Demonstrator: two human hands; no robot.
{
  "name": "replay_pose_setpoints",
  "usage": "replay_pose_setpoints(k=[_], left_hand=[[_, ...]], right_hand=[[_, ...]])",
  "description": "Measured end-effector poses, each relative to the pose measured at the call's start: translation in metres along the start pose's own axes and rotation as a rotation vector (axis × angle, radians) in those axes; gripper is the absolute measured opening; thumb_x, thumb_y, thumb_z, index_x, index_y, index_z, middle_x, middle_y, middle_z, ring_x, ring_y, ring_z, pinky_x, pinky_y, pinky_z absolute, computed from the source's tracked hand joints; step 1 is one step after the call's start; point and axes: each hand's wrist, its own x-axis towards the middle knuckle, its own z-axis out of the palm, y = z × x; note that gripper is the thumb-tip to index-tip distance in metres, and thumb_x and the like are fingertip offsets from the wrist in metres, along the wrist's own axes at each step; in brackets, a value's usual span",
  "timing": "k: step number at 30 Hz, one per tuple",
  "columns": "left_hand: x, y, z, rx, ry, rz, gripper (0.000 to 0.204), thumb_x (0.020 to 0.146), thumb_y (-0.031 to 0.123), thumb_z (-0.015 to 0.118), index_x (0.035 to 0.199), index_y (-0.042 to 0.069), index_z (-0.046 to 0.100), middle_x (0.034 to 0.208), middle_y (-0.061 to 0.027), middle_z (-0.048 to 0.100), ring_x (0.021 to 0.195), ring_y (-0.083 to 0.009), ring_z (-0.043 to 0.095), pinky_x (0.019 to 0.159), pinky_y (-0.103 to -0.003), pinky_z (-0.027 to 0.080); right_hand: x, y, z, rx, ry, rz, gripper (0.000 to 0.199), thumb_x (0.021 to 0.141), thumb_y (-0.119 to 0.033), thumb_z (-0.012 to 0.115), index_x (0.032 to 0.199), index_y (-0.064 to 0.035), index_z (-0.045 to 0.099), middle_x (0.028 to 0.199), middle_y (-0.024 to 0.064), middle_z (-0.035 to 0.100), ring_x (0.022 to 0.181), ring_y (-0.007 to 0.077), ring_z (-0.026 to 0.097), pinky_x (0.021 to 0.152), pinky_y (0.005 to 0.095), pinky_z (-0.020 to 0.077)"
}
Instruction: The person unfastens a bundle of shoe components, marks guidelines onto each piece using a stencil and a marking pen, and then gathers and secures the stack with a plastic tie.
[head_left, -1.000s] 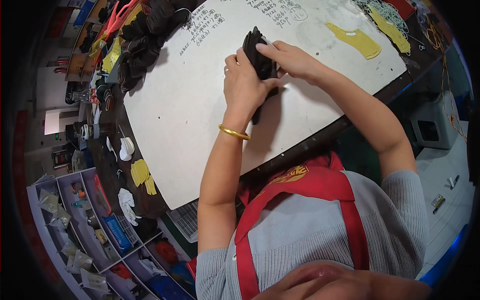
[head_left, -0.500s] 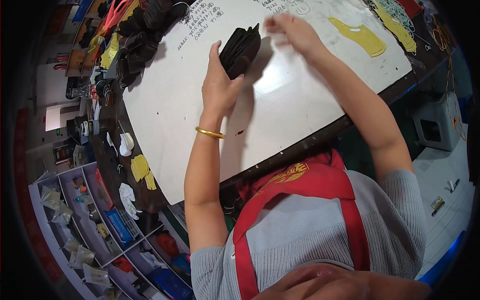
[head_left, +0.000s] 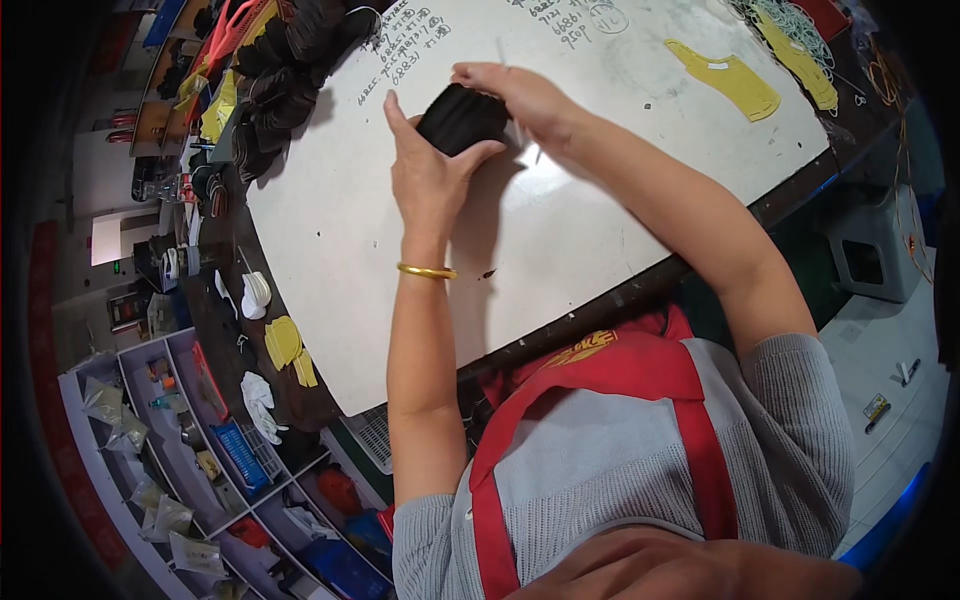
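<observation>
So both hands are on one black stack of cut pieces point(head_left: 461, 117), sitting on the white table point(head_left: 380, 280) near its far edge. The left hand point(head_left: 425, 170) cups it from below, fingers curled partway, thumb up along the side. The right hand point(head_left: 520, 95) wraps over the top, closed around it. Two yellow cut shapes point(head_left: 735, 80) lie far right, and one gold bangle point(head_left: 427, 271) is on the left wrist.

A white worktable point(head_left: 350, 260) with a dark edge carries everything. Handwritten notes mark its far part. From those notes, a heap of black pieces point(head_left: 290, 60) lies to the left, and yellow cut patterns point(head_left: 735, 80) lie to the right near tangled cord point(head_left: 790, 25).
</observation>
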Motion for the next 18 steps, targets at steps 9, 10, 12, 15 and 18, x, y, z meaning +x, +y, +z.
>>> replay_pose_setpoints(k=[9, 10, 12, 15, 18], left_hand=[[-0.014, -0.031, 0.012, 0.040, 0.013, 0.105, 0.099, 0.065, 0.028, 0.095, 0.143, 0.001, 0.041, 0.131, -0.0213, 0.061, 0.116, -0.0376, 0.063, 0.097, -0.043, 0.052], [-0.019, -0.029, 0.010, 0.099, 0.026, 0.182, 0.088, 0.068, 0.027, 0.094, 0.137, 0.001, 0.047, 0.129, -0.0208, 0.062, 0.114, -0.0359, 0.064, 0.097, -0.041, 0.051], [-0.025, -0.018, 0.011, 0.151, 0.023, 0.210, 0.082, 0.068, 0.028, 0.094, 0.132, 0.002, 0.051, 0.128, -0.0197, 0.063, 0.113, -0.0353, 0.064, 0.096, -0.041, 0.051], [-0.026, -0.009, 0.011, 0.202, 0.039, 0.317, 0.073, 0.069, 0.033, 0.093, 0.123, 0.002, 0.056, 0.120, -0.0173, 0.067, 0.107, -0.0351, 0.066, 0.091, -0.041, 0.053], [-0.020, 0.002, 0.013, 0.064, -0.025, 0.230, 0.065, 0.075, 0.030, 0.090, 0.123, 0.001, 0.058, 0.107, -0.0136, 0.070, 0.093, -0.0345, 0.069, 0.081, -0.040, 0.057]], right_hand=[[0.001, -0.004, -0.010, -0.326, -0.062, 0.034, 0.047, 0.104, -0.033, 0.058, 0.141, -0.0039, 0.058, 0.141, 0.0106, 0.061, 0.124, 0.0213, 0.059, 0.104, 0.0305, 0.0461], [-0.001, -0.027, -0.028, -0.518, 0.026, 0.016, 0.045, 0.099, -0.035, 0.062, 0.132, -0.0045, 0.063, 0.131, 0.0085, 0.065, 0.115, 0.0231, 0.062, 0.099, 0.0336, 0.0489], [-0.004, -0.059, -0.092, -1.137, 0.188, -0.225, 0.040, 0.092, -0.033, 0.069, 0.120, -0.0044, 0.068, 0.111, 0.0089, 0.071, 0.098, 0.0253, 0.067, 0.087, 0.0371, 0.0534], [-0.019, -0.096, -0.107, -1.546, 0.536, 0.053, 0.020, 0.101, -0.017, 0.059, 0.107, -0.0001, 0.069, 0.094, 0.0059, 0.069, 0.086, 0.0128, 0.064, 0.074, 0.0266, 0.0519], [-0.013, -0.080, -0.130, -1.787, 0.564, -0.123, 0.024, 0.095, -0.020, 0.065, 0.108, -0.0005, 0.071, 0.110, 0.0178, 0.072, 0.095, 0.0268, 0.069, 0.083, 0.0371, 0.0544]])
